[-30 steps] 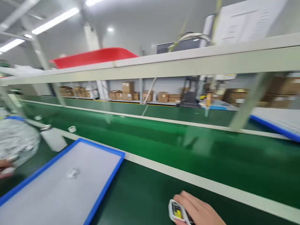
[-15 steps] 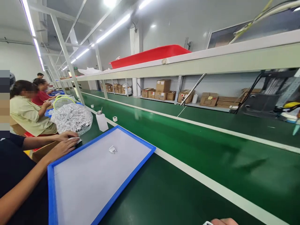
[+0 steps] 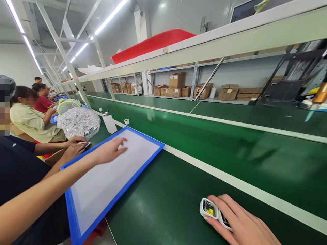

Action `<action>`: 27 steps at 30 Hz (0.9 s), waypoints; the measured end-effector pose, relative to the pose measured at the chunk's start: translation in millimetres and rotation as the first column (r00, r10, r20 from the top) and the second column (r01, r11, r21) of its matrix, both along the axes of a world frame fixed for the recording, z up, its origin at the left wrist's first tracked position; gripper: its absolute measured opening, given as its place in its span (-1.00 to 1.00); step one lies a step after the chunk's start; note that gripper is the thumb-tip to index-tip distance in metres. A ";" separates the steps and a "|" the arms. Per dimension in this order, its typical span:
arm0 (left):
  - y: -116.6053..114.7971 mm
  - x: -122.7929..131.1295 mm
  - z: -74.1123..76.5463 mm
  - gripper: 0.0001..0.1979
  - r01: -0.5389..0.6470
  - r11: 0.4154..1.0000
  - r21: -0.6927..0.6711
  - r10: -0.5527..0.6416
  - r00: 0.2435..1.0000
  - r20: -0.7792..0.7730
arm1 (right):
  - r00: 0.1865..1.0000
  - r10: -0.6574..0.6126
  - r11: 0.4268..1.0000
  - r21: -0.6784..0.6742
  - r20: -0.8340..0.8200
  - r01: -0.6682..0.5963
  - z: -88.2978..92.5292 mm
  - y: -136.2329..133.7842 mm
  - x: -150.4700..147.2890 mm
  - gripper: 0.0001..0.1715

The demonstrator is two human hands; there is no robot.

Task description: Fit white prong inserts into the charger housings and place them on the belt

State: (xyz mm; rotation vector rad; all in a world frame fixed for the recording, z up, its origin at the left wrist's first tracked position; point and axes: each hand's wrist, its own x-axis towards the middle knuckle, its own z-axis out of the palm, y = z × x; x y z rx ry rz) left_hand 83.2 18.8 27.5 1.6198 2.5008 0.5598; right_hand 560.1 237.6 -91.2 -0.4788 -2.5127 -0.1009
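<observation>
My left hand [image 3: 111, 149] reaches over the blue-rimmed white tray [image 3: 138, 183], thumb and forefinger apart. Between these fingers a bit of a small white plug piece [image 3: 120, 147] shows, mostly hidden by the hand; whether the fingers touch it I cannot tell. At the lower right, my right hand [image 3: 241, 219] is closed around white plastic charger housings [image 3: 209, 208] just over the green table. The front one is open-ended, with a yellow component and dark parts inside. A second housing [image 3: 225, 222] is partly covered by the fingers.
Left of the tray, a co-worker's hands [image 3: 78, 144] hold a small white thing. Beyond lie a clear bag of white parts [image 3: 79, 122], a white dispenser bottle [image 3: 109, 123] and a small white housing [image 3: 126, 121]. A shelf with a red tray [image 3: 153, 44] spans above the bench.
My left hand has come into view and moved over the tray to the plug piece. My right hand, with the housings, has risen further into view. The camera view has shifted.
</observation>
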 end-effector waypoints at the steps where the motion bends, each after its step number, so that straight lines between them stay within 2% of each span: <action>1: 11.5 7.9 -4.6 -0.53 0.006 1.000 -0.006 -0.006 1.000 -0.004 | 1.000 -0.031 1.000 0.001 0.001 0.031 3.8 -1.5 0.2 -0.52; 4: 56.8 25.7 -22.9 -0.58 0.060 0.997 -0.041 -0.060 0.998 0.003 | 0.995 -0.085 0.995 -0.056 0.042 0.087 7.9 -4.5 8.1 -0.44; 7: 101.3 41.6 -38.1 -0.70 0.125 0.986 -0.109 -0.126 0.992 -0.005 | 0.991 -0.107 0.978 -0.172 0.080 0.120 6.9 -5.7 27.4 -0.41; 10: 127.0 75.0 -40.2 -0.64 0.231 0.965 -0.128 -0.233 0.972 -0.004 | 0.982 -0.187 0.959 -0.219 -0.024 0.178 5.9 -10.4 51.6 -0.42; 12: 133.4 116.0 -35.8 -0.58 0.345 0.935 -0.084 -0.338 0.937 0.086 | 0.956 -0.233 0.961 -0.193 -0.176 0.199 6.7 -16.8 63.3 -0.46; 14: 135.6 171.5 -31.3 -0.57 0.466 0.885 -0.011 -0.441 0.844 0.305 | 0.931 -0.220 0.971 -0.161 -0.291 0.179 8.8 -24.1 67.8 -0.44; 17: 139.4 262.7 -29.7 -0.64 0.605 0.786 0.126 -0.549 0.590 0.591 | 0.945 -0.110 0.987 -0.144 -0.309 0.067 13.6 -32.7 65.0 -0.43; 19: 144.1 312.2 -31.8 -0.72 0.647 0.732 0.216 -0.592 0.445 0.672 | 0.963 -0.057 0.987 -0.159 -0.262 0.015 16.6 -35.7 63.7 -0.49; 21: 149.1 343.9 -34.7 -0.78 0.663 0.699 0.269 -0.619 0.372 0.692 | 0.969 -0.071 0.984 -0.174 -0.238 0.029 18.8 -36.4 66.7 -0.65; 24: 153.3 357.4 -37.9 -0.76 0.700 0.660 0.272 -0.642 0.338 0.688 | 0.952 -0.117 0.978 -0.198 -0.283 0.062 19.7 -34.2 75.4 -0.84; 27: 150.6 346.1 -36.7 -0.68 0.761 0.604 0.237 -0.701 0.366 0.612 | 0.957 -0.087 0.975 -0.222 -0.278 0.024 18.1 -30.5 78.3 -0.83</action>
